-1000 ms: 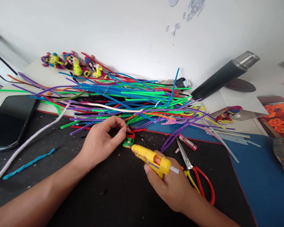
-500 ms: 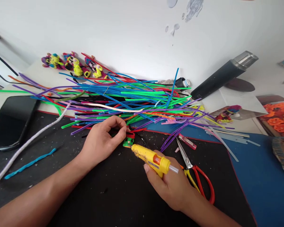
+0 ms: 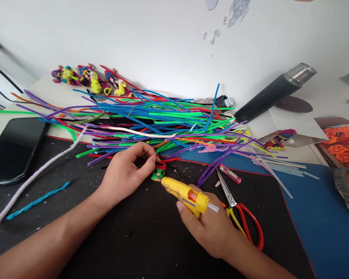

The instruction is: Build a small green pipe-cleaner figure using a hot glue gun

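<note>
near the black mat's (image 3: 139,236) centre, a small green-and-red piece (image 3: 158,174) sits pinched at its top by the left hand (image 3: 125,170). from its four o'clock, the right hand (image 3: 213,228) grips a yellow glue gun (image 3: 177,189), aimed at its lower edge. scissors (image 3: 232,204) lie at the gun's three o'clock; pipe cleaners (image 3: 163,112) spread at twelve.

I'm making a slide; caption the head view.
Right hand points yellow glue gun at red-green piece in left hand.

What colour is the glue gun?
The glue gun is yellow with dark marks near its front; the head view shows it.
</note>
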